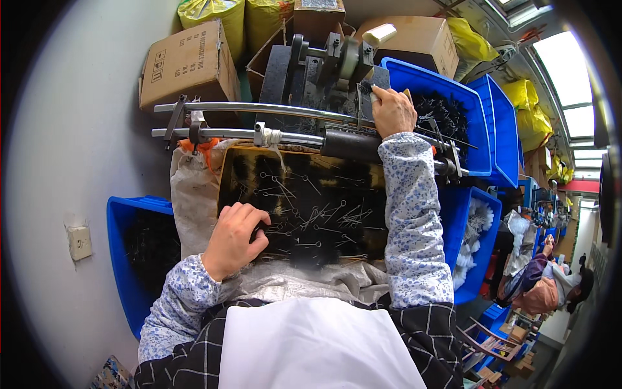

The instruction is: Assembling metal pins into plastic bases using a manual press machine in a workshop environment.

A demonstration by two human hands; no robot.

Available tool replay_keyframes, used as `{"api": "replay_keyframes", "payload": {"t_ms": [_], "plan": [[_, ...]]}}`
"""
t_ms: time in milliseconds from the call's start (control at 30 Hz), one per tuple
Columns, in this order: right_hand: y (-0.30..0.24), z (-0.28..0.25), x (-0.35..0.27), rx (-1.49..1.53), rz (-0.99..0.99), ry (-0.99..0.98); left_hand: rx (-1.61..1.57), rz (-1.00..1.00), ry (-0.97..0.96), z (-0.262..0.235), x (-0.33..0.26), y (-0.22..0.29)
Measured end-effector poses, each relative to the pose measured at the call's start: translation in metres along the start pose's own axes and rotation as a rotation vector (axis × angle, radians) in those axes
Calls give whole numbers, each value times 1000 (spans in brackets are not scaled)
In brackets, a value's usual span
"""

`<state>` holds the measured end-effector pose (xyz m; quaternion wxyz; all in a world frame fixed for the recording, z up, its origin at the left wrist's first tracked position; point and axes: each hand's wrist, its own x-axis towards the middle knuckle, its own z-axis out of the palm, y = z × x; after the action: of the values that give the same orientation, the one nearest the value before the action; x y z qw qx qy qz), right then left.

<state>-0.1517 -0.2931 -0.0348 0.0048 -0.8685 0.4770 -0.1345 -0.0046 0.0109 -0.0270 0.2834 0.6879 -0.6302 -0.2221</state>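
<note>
Head cam only here, so one view to go through. Left hand (234,238) sits on the near edge of a dark work tray (246,170) littered with thin wire pins (324,214) that have little loop ends; fingers are curled down onto the pile, closed loosely on what looks like a pin or two, though I can't tell for sure what's actually pinched. Right hand (392,111) is stretched way up to the black machine (324,61) at the back, fingers pinched shut on a small dark bristly piece (367,87) right at the machine's head, above the two metal rails (259,111).

Blue bins all around: one on the left (120,240), one behind the right hand holding dark bristly stuff (447,113), one lower right with white fluffy bits (476,220). Cardboard boxes (188,65) are stacked behind. Another person (544,288) is seated far right, not involved.

My read: it's the feeding step, right hand presenting a piece to the machine while the left picks the next pin. Next move probably needs a clean single-pin grab from that tangle, since they're overlapping like crazy
</note>
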Motion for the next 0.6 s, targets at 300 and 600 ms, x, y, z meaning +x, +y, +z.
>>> {"api": "replay_keyframes", "payload": {"t_ms": [300, 600], "plan": [[12, 12, 14, -64, -104, -52, -183, 66, 38, -15, 12, 11], [15, 3, -11, -175, 110, 5, -475, -168, 131, -34, 8, 0]]}}
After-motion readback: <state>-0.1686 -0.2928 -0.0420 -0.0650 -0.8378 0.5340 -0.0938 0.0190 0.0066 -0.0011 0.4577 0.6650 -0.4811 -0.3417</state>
